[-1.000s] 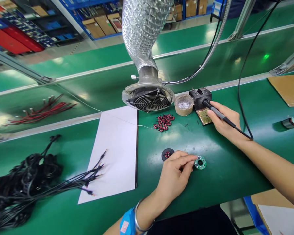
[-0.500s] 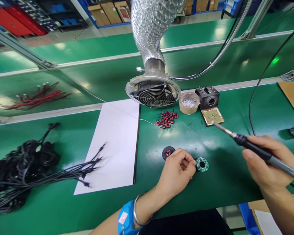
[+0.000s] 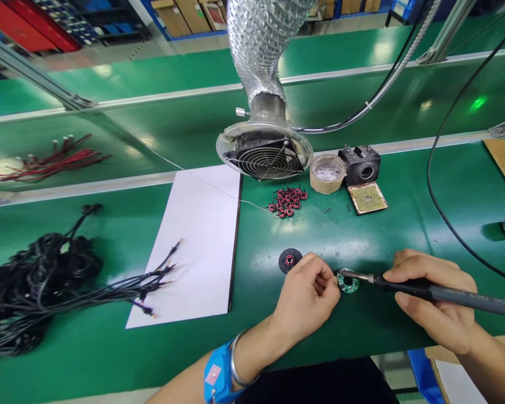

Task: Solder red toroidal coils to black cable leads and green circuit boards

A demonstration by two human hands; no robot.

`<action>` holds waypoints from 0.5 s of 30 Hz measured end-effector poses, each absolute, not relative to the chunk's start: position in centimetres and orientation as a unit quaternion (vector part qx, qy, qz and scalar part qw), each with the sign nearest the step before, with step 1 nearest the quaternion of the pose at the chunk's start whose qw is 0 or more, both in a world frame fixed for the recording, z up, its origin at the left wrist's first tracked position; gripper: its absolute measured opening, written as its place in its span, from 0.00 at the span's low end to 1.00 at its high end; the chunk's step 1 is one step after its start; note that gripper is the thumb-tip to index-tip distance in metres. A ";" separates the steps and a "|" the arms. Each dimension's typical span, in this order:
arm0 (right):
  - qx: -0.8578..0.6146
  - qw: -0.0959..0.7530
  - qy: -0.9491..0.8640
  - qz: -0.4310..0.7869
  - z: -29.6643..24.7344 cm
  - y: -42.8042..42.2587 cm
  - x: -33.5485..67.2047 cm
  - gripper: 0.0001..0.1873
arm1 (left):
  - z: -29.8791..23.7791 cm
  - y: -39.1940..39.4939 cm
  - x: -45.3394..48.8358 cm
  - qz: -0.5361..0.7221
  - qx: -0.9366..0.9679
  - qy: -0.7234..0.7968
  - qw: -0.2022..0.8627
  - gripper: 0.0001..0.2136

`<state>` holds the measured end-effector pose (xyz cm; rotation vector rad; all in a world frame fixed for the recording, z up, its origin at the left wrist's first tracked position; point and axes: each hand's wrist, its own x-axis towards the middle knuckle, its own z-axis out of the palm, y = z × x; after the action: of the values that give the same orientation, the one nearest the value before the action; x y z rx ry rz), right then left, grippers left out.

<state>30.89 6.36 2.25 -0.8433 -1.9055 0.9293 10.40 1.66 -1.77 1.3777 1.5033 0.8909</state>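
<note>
Presumably fragile, the board [image 3: 348,289] is best rim-held; left hand [image 3: 305,294] pinched, contents unclear; iron [image 3: 441,293] gripped by right hand [image 3: 452,322].

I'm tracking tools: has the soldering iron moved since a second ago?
Yes: the soldering iron has left the black holder and moved down the picture, its tip now at the green board.

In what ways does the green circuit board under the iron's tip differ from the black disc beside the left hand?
The green board has an open centre; the black disc carries a red coil there. The tip of the soldering iron is over the board, while the disc lies apart from the iron. Both look round and flat.
</note>
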 end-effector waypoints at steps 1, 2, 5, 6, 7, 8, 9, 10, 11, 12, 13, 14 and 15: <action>-0.338 0.416 -0.757 0.375 2.3 6.4 30.9 0.11 | -1.8 1.7 10.4 0.360 0.557 0.605 0.441 0.05; -0.340 0.414 -0.755 0.377 2.3 6.4 31.0 0.11 | -1.7 1.7 10.4 0.359 0.559 0.604 0.440 0.05; -0.342 0.402 -0.758 0.383 2.4 6.5 31.1 0.11 | -1.6 1.8 10.4 0.356 0.562 0.604 0.439 0.05; -0.340 0.398 -0.760 0.385 2.4 6.5 31.1 0.12 | -1.6 1.8 10.4 0.355 0.563 0.605 0.438 0.05; -0.338 0.395 -0.761 0.387 2.4 6.5 31.1 0.12 | -1.5 1.9 10.4 0.353 0.564 0.606 0.436 0.05; -0.336 0.395 -0.762 0.388 2.4 6.6 31.1 0.12 | -1.5 1.9 10.4 0.353 0.565 0.606 0.434 0.05; -0.333 0.396 -0.762 0.389 2.4 6.6 31.1 0.12 | -1.4 1.9 10.4 0.352 0.566 0.606 0.434 0.05; -0.331 0.396 -0.762 0.390 2.4 6.6 31.1 0.12 | -1.4 1.9 10.4 0.352 0.566 0.606 0.435 0.05; -0.329 0.396 -0.764 0.389 2.5 6.7 31.0 0.12 | -1.4 1.9 10.4 0.352 0.565 0.605 0.437 0.05; -0.327 0.395 -0.766 0.388 2.5 6.7 31.0 0.12 | -1.4 1.8 10.3 0.353 0.565 0.604 0.438 0.05; -0.323 0.393 -0.769 0.388 2.6 6.7 31.0 0.13 | -1.4 1.8 10.3 0.353 0.565 0.603 0.439 0.05; -0.318 0.391 -0.772 0.388 2.6 6.8 30.9 0.13 | -1.4 1.8 10.3 0.353 0.565 0.603 0.438 0.05; -0.313 0.389 -0.774 0.388 2.7 6.8 30.9 0.13 | -1.5 1.8 10.3 0.353 0.567 0.603 0.437 0.05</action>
<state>30.91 6.85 2.69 -0.7969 -1.9690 0.9874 10.33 1.80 -1.47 1.4090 1.4995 0.8768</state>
